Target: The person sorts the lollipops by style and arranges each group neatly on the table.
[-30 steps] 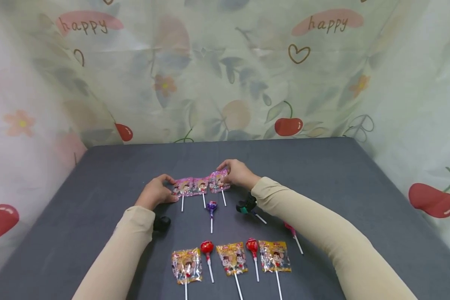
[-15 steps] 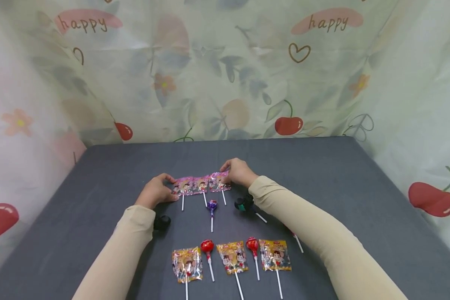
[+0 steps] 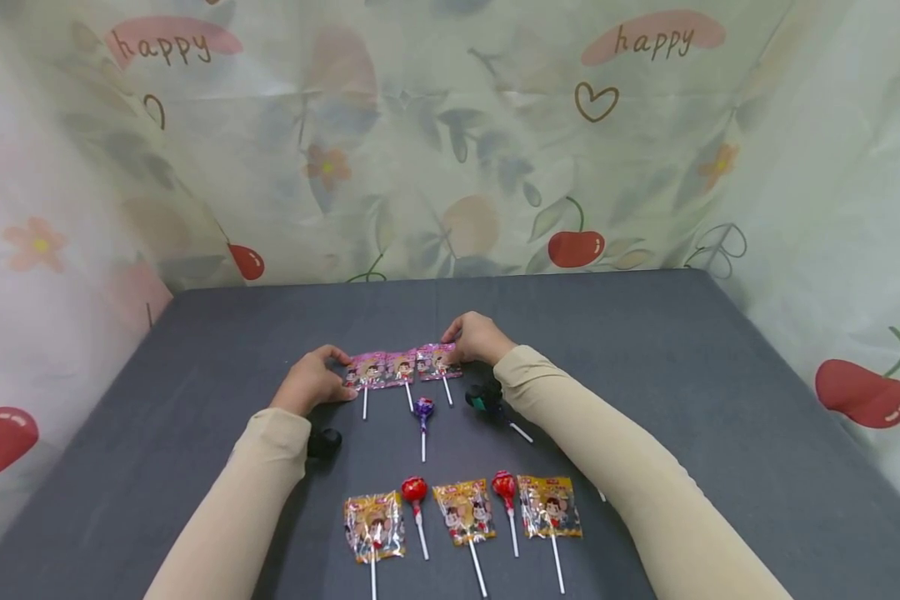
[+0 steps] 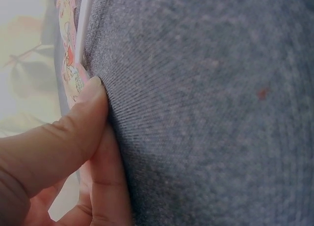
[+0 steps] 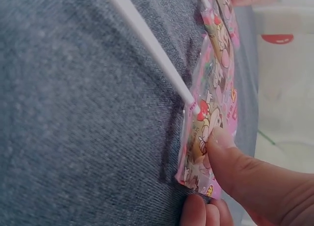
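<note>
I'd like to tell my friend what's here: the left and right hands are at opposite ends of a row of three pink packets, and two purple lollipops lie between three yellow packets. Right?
One slip: in the head view, the two lollipops between the yellow packets are red, not purple. The left hand and right hand are indeed at opposite ends of the pink packets.
</note>
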The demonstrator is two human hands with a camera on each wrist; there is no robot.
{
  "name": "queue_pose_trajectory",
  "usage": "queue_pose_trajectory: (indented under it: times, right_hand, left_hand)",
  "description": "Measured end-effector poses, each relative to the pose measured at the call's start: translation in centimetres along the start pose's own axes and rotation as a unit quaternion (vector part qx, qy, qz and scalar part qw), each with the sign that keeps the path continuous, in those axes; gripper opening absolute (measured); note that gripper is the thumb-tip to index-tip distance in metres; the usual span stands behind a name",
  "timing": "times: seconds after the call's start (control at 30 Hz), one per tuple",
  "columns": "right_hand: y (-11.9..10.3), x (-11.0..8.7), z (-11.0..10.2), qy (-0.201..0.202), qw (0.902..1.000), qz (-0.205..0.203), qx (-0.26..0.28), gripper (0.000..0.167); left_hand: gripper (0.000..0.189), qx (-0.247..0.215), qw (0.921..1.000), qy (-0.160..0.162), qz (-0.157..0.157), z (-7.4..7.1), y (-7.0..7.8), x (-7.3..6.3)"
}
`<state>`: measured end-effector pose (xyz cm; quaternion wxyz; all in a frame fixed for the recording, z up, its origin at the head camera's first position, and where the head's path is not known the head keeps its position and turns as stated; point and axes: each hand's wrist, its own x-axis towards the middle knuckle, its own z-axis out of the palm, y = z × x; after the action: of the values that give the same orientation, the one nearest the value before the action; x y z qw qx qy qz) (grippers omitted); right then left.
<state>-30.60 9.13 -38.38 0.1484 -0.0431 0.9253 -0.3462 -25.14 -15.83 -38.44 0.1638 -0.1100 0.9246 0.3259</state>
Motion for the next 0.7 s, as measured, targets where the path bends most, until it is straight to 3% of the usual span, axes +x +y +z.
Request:
queue_pose_trajectory:
  times: [0.33,0.7]
  right_hand:
    - [0.23,0.18,-0.17,-0.002,1.0,0.0,0.002,0.033]
    - [0.47,0.45,-0.08,-0.007,0.999,0.017,0.04,0.033]
  left_hand:
    - [0.051,0.005,0.9999,-0.001,0.01,-0.06,0.01,-0.12]
    - [0.051,0.012,0.9999,0.001,0.008,-0.01,0.02,-0.08]
